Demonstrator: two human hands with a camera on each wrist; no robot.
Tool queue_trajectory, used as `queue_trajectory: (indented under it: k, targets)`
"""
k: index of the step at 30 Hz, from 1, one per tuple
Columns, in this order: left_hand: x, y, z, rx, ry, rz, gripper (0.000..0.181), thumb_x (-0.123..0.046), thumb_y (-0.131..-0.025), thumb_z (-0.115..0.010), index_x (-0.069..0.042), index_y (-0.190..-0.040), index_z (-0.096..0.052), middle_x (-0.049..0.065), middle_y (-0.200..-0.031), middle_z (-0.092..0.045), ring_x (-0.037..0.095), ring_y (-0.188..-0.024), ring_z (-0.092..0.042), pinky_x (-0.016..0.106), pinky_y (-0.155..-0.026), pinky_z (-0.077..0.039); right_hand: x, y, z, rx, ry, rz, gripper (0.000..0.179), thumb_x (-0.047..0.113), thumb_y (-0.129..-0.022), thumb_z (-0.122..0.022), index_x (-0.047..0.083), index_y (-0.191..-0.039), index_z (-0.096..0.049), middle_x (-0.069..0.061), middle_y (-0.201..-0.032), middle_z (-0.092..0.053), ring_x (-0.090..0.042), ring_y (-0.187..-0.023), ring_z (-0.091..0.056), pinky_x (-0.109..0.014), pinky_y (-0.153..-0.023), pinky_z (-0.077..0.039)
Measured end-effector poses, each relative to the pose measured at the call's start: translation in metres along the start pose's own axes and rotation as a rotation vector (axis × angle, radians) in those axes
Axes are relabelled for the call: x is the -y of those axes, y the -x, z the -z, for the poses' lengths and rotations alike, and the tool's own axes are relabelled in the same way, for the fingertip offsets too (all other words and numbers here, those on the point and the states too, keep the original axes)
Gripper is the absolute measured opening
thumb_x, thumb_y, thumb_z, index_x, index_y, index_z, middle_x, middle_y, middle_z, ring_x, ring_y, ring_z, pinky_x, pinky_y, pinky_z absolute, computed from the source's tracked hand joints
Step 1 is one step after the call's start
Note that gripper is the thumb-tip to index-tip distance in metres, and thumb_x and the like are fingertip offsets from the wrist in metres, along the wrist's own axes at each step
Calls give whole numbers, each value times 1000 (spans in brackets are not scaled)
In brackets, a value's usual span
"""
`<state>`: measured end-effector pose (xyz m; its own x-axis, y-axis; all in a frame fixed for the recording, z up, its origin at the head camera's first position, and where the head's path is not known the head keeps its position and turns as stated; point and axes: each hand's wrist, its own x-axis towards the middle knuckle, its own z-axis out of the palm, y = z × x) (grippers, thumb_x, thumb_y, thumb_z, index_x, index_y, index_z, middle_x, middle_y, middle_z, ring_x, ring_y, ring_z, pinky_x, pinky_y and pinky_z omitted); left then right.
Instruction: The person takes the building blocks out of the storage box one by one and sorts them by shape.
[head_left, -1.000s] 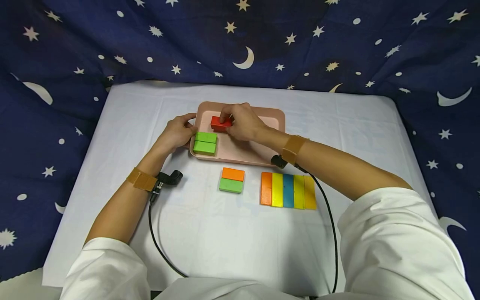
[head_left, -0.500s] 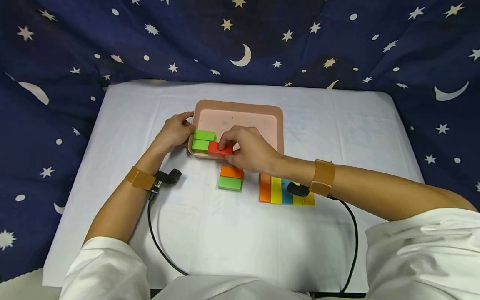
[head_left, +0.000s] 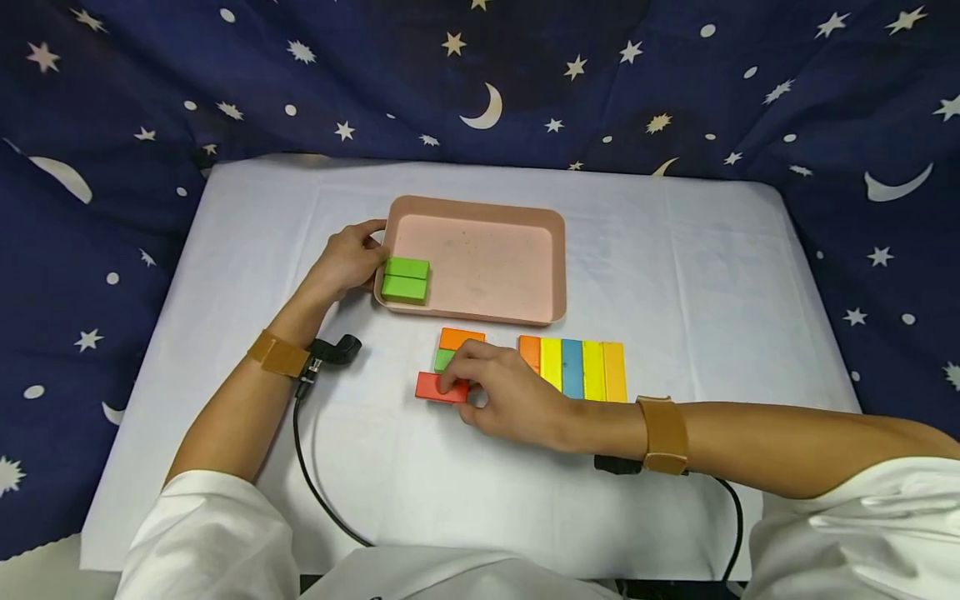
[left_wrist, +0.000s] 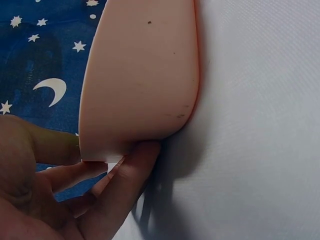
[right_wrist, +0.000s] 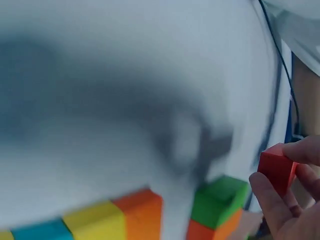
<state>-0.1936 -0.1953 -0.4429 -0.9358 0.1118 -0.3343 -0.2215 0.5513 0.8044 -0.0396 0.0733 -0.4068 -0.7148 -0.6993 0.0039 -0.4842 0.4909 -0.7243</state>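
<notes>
My right hand pinches a red rectangular block between thumb and fingers. In the right wrist view the red block is held off the tablecloth, its shadow lying apart from it. Just beyond it on the table lie a green block, partly hidden by my fingers, and an orange block, side by side. My left hand grips the left end of a pink tray; in the left wrist view thumb and fingers are on the tray's wall. Two light green blocks sit in the tray's near-left corner.
A row of several blocks, orange, yellow, blue and more yellow, lies right of my right hand, partly behind it. White cloth covers the table. A dark blue starry curtain hangs behind. Black cables trail from both wrists.
My right hand has carried the red block from inside the tray toward me, over the near rim, to just in front of the green and orange pair. My left hand has stayed on the tray.
</notes>
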Motion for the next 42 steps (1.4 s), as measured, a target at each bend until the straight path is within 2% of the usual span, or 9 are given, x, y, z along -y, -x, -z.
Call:
queue_trajectory:
  k: [6,10,18,26,34,42]
  targets:
    - [-1,0,0,-6,-3,2,56,-11,-105,-54,-13,-160,-43,17,-109,-62,11,-62,-61,30,-57,-60,-8,14,-20,44,17,2,19,0,-87,-77,13,-101,-74,2,-103,-64,-10,-89,-63,-23,-79,-60]
    - [-2,0,-1,-7,-4,-8,55,-11,-105,-54,-12,-159,-44,17,-109,-62,11,-61,-60,29,-56,-60,-15,22,-31,41,88,7,18,1,-87,-78,13,-99,-73,3,-103,-63,-10,-87,-63,-17,-76,-56]
    - [-1,1,-1,-12,14,-9,56,-11,-105,-55,-12,-159,-44,16,-108,-61,10,-59,-61,32,-57,-62,-23,26,-39,-42,331,117,18,11,-85,-83,18,-100,-76,3,-101,-64,-10,-90,-61,-18,-67,-56]
    - [0,1,0,-7,27,-3,56,-11,-105,-54,-12,-160,-43,17,-108,-61,11,-60,-61,33,-57,-63,-31,21,-36,-141,496,174,17,16,-83,-83,23,-98,-78,4,-101,-66,-12,-92,-60,-21,-56,-52]
    - [0,1,0,-2,30,2,56,-11,-105,-53,-12,-160,-43,17,-109,-60,11,-60,-62,32,-57,-63,-40,14,-31,-194,531,204,16,14,-83,-83,22,-96,-78,4,-99,-66,-14,-88,-57,-24,-63,-51]
    - [0,0,-1,-1,20,-1,56,-11,-105,-53,-13,-160,-43,17,-109,-61,12,-61,-62,33,-58,-63,-43,11,-29,-216,545,211,15,15,-83,-82,23,-95,-78,3,-99,-65,-15,-86,-56,-26,-62,-46]
